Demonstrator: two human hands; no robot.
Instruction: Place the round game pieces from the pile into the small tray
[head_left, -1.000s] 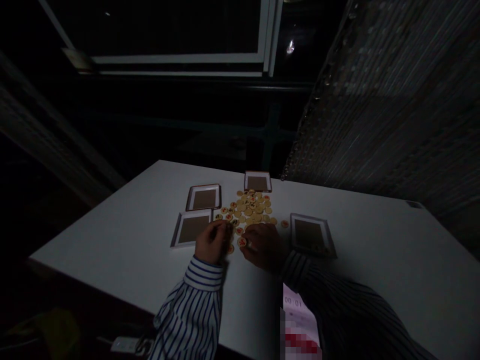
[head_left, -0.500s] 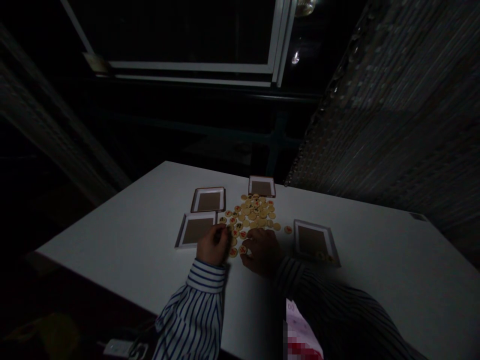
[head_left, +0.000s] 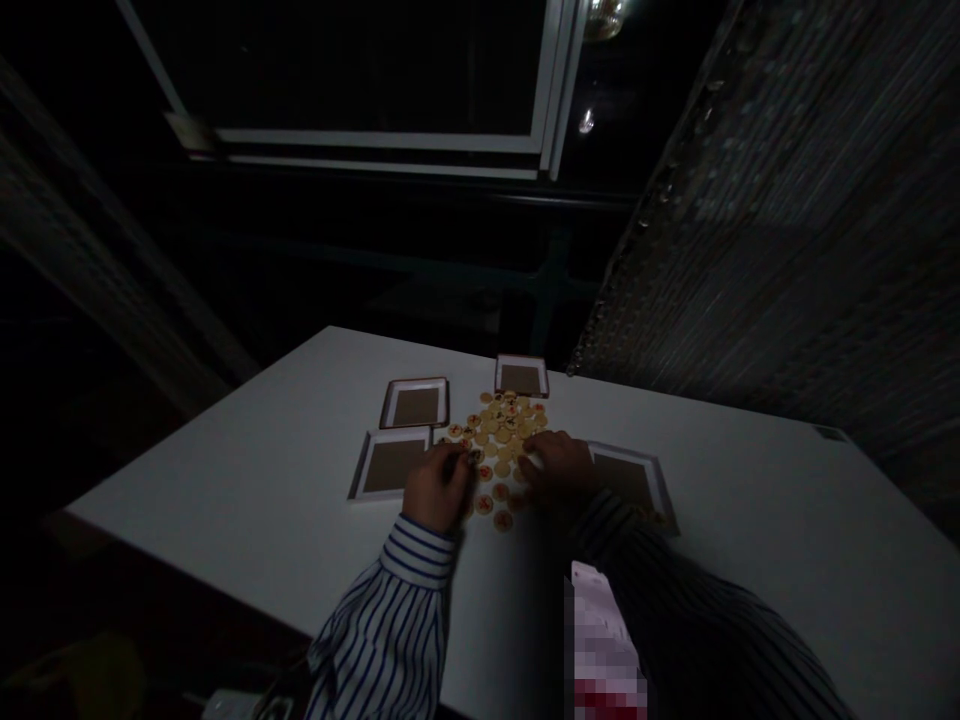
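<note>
The left hand [head_left: 436, 492] is sitting curled beside the round pieces [head_left: 503, 436], its grip too dark to tell, while the right hand [head_left: 562, 466] is holding its grip parted over them, trays [head_left: 416, 406] seemingly flanking them on the surface [head_left: 262, 450] for easy reach.

White table [head_left: 247, 480]; dark window [head_left: 345, 70]

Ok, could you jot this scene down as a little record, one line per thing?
Surface: flat white tabletop
Spread on it: small, round, pale yellow discs, some with red markings
Beside these: four shallow, rectangular, brown-bottomed trays
Left hand: curled at the discs' near left edge, grip unclear
Right hand: over the discs' right side, contact unclear
Light: dim
</note>
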